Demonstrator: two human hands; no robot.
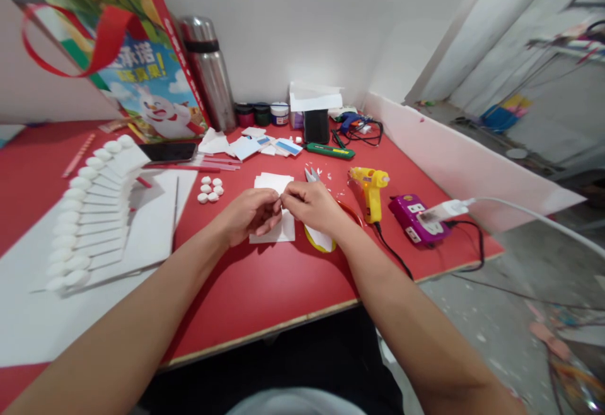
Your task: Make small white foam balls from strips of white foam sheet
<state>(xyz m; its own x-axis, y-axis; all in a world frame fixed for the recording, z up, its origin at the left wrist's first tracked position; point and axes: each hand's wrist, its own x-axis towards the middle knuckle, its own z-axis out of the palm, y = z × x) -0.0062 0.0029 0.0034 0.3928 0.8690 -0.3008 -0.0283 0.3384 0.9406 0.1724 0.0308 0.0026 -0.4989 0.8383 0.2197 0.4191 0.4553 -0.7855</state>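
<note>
My left hand and my right hand meet at their fingertips above white paper sheets on the red table. Both are pinched closed on something too small to make out. Under my right hand lie scissors, their blades pointing away, beside a round yellow-rimmed item. Several small white puffs sit left of the papers. Farther left, a curved row of white puffs on thin sticks rests on white board.
A yellow glue gun and purple power strip with cables stand at right. Behind are a green cutter, paint jars, steel flask, phone and gift bag. The table's front edge is near my body.
</note>
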